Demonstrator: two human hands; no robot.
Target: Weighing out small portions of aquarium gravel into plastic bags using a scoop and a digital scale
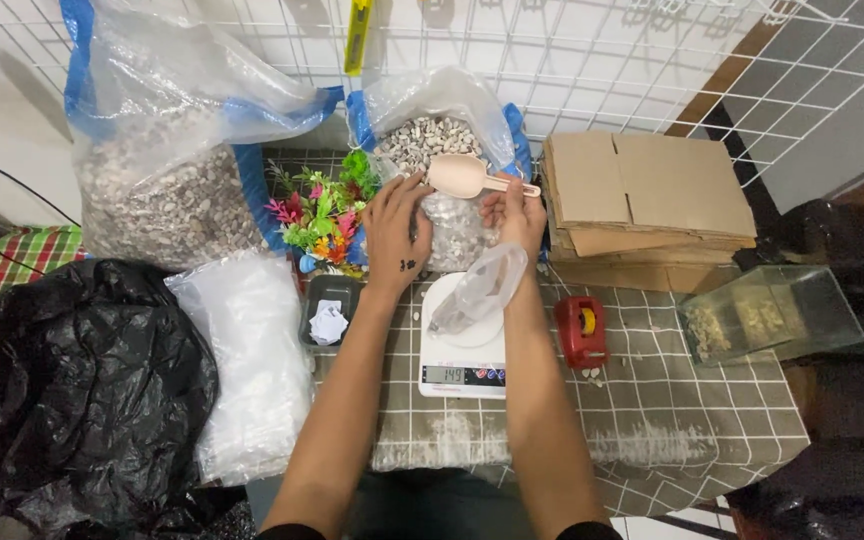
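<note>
On checked table (692,400), right hand (518,218) holds scoop (460,175) lying sideways, bowl pointing left.

A big clear pebble sack (167,170) with blue edging fills the upper left; a smaller one (432,140) stands top centre. A small clear bag (477,290) lies on the white scale, whose grey screen (442,374) sits centre. Flattened brown cartons (642,200) are stacked upper right.

We have both forearms stretched straight forward, bare, roughly parallel. Our left hand (397,232) is palm-down, fingers spread and curled, small dark mark near the wrist. Our right hand (518,215) is raised slightly, fingers pinched closed at the fingertips.
</note>
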